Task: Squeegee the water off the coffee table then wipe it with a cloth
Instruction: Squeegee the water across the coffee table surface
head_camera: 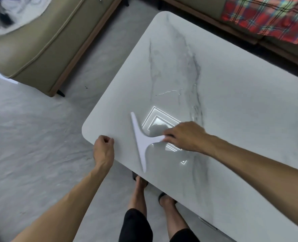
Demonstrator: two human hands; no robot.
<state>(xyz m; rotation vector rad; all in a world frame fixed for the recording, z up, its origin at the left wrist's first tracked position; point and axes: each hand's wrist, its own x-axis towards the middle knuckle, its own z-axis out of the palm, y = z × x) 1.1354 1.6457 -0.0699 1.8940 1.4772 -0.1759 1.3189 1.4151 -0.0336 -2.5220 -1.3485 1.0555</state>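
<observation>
A white marble-patterned coffee table (232, 95) fills the right of the view. A white T-shaped squeegee (141, 140) lies with its blade on the tabletop near the table's near-left corner. My right hand (184, 135) grips the squeegee's handle end. A thin line of water (169, 92) glints on the surface beyond the squeegee. My left hand (103, 149) rests at the table's edge with its fingers curled in a loose fist, holding nothing. No cloth is in view.
A beige sofa (40, 49) stands at the upper left across a strip of grey floor (31, 137). A second sofa with a red plaid blanket (267, 16) runs along the table's far side. My legs and feet (141, 186) are at the table's near edge.
</observation>
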